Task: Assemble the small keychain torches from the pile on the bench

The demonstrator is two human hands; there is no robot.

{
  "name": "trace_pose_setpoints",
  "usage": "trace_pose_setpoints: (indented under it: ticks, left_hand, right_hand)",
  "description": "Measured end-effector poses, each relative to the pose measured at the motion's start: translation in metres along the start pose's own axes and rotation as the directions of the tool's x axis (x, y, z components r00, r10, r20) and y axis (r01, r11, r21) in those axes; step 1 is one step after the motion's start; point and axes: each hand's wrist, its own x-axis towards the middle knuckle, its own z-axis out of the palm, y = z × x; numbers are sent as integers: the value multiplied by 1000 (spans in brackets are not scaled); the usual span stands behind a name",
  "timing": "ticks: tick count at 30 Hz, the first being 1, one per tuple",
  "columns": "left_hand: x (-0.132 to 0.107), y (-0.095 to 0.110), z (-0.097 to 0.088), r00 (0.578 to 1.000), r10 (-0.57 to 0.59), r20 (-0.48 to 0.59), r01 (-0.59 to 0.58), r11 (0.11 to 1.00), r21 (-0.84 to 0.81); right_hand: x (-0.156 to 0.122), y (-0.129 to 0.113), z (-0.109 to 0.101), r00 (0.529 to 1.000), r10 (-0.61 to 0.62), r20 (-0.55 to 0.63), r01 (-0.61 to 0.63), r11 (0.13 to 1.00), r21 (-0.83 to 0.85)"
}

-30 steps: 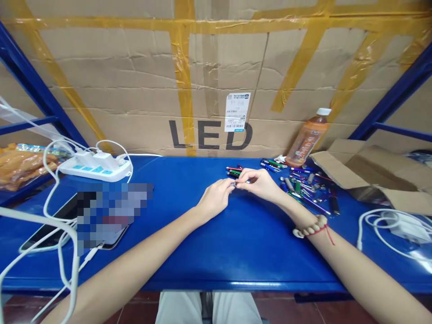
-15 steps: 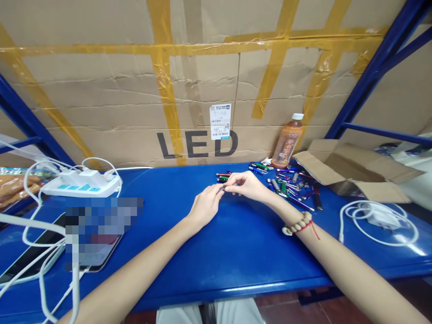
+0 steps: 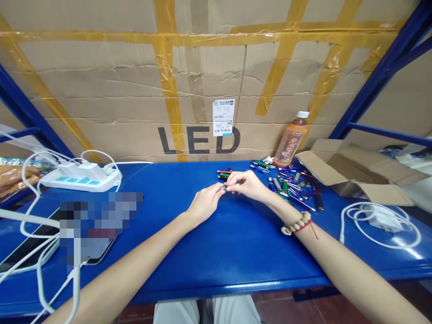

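Note:
My left hand [image 3: 204, 204] and my right hand [image 3: 248, 185] meet above the blue table, fingertips almost touching. Between them is a small dark metallic piece [image 3: 223, 187], pinched from both sides and mostly covered by the fingers. Its exact kind is too small to make out. Just behind my right fingertips lie a few slim red and green metal tubes [image 3: 222, 174]. To the right of that hand spreads a loose pile of small blue, green and silver metal tubes [image 3: 293, 188].
A drink bottle [image 3: 290, 141] stands behind the pile, with an open cardboard box [image 3: 357, 173] beside it. A white charger with its cable [image 3: 384, 220] lies at the right. On the left are a power strip [image 3: 81, 181], tangled white cables and phones [image 3: 32, 238] on the table [image 3: 202, 265].
Both hands keep their pinch on the small piece, with only a slight shift of the fingers. The camera view has moved a little.

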Motion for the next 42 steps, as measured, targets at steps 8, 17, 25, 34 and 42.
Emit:
trace_pose_setpoints:
  ticks: [8, 17, 25, 34, 42]
  left_hand:
    - [-1, 2, 1, 996, 20, -88, -17, 999, 33]
    - [-2, -1, 4, 969, 83, -234, -64, 994, 88]
    - [-1, -3, 6, 921, 121, -371, -70, 987, 146]
    - [-1, -1, 4, 931, 61, -359, -27, 995, 100]
    - [-2, 2, 2, 934, 69, -350, -58, 997, 43]
  right_hand:
    - [-1, -10, 6, 999, -41, -30, 39, 997, -63]
    - [-2, -14, 16, 986, 109, -124, -112, 994, -19]
    - [-3, -26, 28, 905, 356, -232, -328, 933, 149]
    - [-2, -25, 30, 902, 363, -235, -315, 924, 219]
    - [-1, -24, 25, 931, 297, -210, -254, 944, 208]
